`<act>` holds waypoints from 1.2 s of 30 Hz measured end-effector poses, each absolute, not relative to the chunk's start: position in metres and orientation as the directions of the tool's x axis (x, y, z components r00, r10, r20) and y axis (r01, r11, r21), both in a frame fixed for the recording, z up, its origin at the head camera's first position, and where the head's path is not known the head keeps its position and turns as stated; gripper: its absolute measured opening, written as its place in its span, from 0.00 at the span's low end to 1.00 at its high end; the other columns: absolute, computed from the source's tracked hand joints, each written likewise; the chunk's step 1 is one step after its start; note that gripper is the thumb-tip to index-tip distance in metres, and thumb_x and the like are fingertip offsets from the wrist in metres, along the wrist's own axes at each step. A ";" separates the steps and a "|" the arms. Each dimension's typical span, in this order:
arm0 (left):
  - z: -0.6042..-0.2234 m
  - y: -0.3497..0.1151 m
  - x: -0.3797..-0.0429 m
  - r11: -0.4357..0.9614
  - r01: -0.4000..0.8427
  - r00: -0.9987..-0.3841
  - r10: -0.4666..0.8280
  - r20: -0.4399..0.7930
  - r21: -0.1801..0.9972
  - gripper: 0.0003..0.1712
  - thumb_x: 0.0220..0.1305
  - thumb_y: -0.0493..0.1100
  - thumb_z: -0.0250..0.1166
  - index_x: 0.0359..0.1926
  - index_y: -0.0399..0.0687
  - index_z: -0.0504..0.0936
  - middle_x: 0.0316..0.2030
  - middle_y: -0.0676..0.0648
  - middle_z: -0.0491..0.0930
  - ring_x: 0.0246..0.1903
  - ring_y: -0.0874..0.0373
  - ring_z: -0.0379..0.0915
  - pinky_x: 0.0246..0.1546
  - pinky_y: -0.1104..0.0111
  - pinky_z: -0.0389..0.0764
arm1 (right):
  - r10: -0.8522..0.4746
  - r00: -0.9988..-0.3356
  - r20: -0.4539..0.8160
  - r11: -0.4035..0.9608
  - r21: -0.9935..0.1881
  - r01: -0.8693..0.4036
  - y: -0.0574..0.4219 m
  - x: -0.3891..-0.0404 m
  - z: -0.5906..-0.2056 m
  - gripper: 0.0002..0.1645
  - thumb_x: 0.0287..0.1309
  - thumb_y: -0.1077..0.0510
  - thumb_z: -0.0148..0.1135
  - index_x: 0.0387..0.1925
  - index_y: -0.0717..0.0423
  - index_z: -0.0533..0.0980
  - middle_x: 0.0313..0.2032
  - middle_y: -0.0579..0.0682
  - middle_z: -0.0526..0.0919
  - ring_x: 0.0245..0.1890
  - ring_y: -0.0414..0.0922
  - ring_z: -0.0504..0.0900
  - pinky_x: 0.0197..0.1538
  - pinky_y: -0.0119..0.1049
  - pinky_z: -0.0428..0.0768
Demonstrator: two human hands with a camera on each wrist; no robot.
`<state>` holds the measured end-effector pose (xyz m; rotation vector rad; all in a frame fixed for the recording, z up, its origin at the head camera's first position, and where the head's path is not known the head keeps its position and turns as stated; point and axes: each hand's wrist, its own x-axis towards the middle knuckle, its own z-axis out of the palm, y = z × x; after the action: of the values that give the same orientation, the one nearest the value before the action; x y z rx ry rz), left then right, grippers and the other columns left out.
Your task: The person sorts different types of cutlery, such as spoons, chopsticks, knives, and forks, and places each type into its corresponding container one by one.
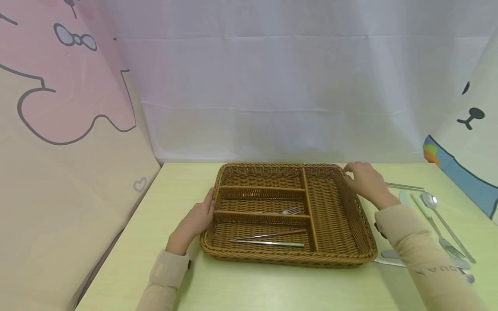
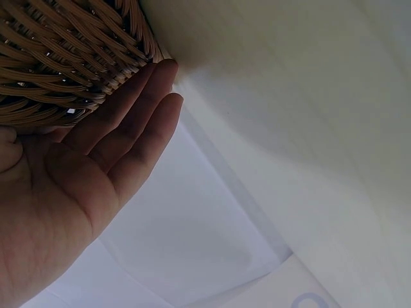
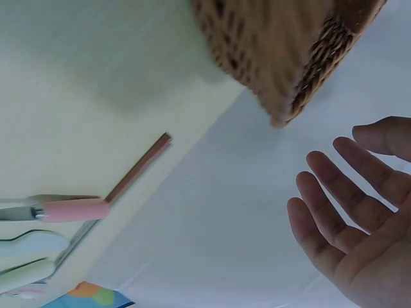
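Status: partway, by my read. Some cutlery in, more out.

Your basket (image 1: 288,258) sits on the table (image 1: 272,289), between your hands: three compartments stacked back to front on its left, one long one down its right.

Done, as far as shows:
- fork (image 1: 291,211) in the middle left compartment, handle partly hidden by the divider
- red-handled chopstick (image 1: 288,233) and pale chopstick (image 1: 268,243) in the front left one, lying at a slight angle to each other

Left, all outside on the table, right of the basket:
- spoon (image 1: 429,199) and green-handled fork (image 1: 424,209), side by side
- thin sticks (image 1: 405,186) behind your right wrist
- flat knife-like piece (image 1: 391,254) near the basket's front right corner, partly under your forearm in view
- pink-handled piece (image 3: 76,210), seen from the right wrist only; can't tell its type

Your sleeve covers part of that pile, so no full count from me.

Grip: your left hand (image 1: 196,220) is flat against the basket's left wall, fingers nearly straight and close together. Your right hand (image 1: 365,181) is at the back right corner, fingers spread, pinching nothing; the right wrist view shows a gap to the wicker. Neither holds any cutlery.
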<state>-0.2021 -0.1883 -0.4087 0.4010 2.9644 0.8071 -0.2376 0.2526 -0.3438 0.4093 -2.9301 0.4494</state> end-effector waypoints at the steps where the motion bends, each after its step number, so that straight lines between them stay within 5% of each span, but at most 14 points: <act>1: -0.409 -0.188 -0.202 0.831 0.233 -0.966 0.256 0.024 0.505 0.30 0.73 0.42 0.36 0.70 0.36 0.40 0.08 0.52 0.62 0.05 0.62 0.53 0.11 0.68 0.65 | -0.234 -0.954 0.186 0.921 -0.273 -0.279 0.256 -0.237 -0.346 0.17 0.58 0.64 0.50 0.46 0.72 0.73 0.46 0.74 0.74 0.42 0.68 0.73 0.32 0.58 0.77; 19: -0.408 -0.188 -0.203 0.840 0.214 -0.970 0.244 0.006 0.499 0.30 0.73 0.43 0.36 0.70 0.38 0.39 0.08 0.51 0.62 0.06 0.62 0.54 0.12 0.67 0.66 | -0.085 -0.979 0.188 0.940 -0.310 -0.141 0.315 -0.228 -0.380 0.17 0.50 0.67 0.48 0.41 0.78 0.71 0.36 0.76 0.73 0.24 0.57 0.73 0.16 0.42 0.70; 25: -0.406 -0.188 -0.202 0.839 0.217 -0.969 0.248 0.005 0.498 0.30 0.73 0.43 0.35 0.70 0.38 0.39 0.08 0.52 0.61 0.06 0.62 0.53 0.12 0.67 0.66 | -0.072 -0.986 0.152 0.943 -0.313 -0.117 0.325 -0.225 -0.384 0.20 0.47 0.68 0.50 0.41 0.81 0.69 0.35 0.77 0.72 0.29 0.66 0.73 0.24 0.54 0.75; 32: -0.405 -0.188 -0.200 0.841 0.207 -0.970 0.242 -0.006 0.500 0.30 0.73 0.43 0.35 0.70 0.39 0.39 0.09 0.52 0.62 0.07 0.62 0.54 0.13 0.67 0.67 | -0.037 -0.994 0.099 0.948 -0.312 -0.066 0.334 -0.223 -0.390 0.04 0.45 0.69 0.48 0.23 0.70 0.66 0.22 0.63 0.67 0.22 0.54 0.65 0.23 0.47 0.68; 36: -0.405 -0.188 -0.200 0.836 0.213 -0.969 0.248 -0.002 0.506 0.30 0.73 0.43 0.35 0.70 0.39 0.38 0.09 0.52 0.62 0.07 0.62 0.53 0.12 0.67 0.67 | 0.013 -0.997 0.075 0.944 -0.331 -0.013 0.338 -0.223 -0.393 0.09 0.53 0.68 0.41 0.20 0.67 0.63 0.20 0.62 0.65 0.21 0.53 0.64 0.21 0.43 0.66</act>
<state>-0.2001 -0.1879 -0.4047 0.3702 2.9451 0.7997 -0.2233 0.3375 -0.3929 -0.0001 -3.0213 0.5154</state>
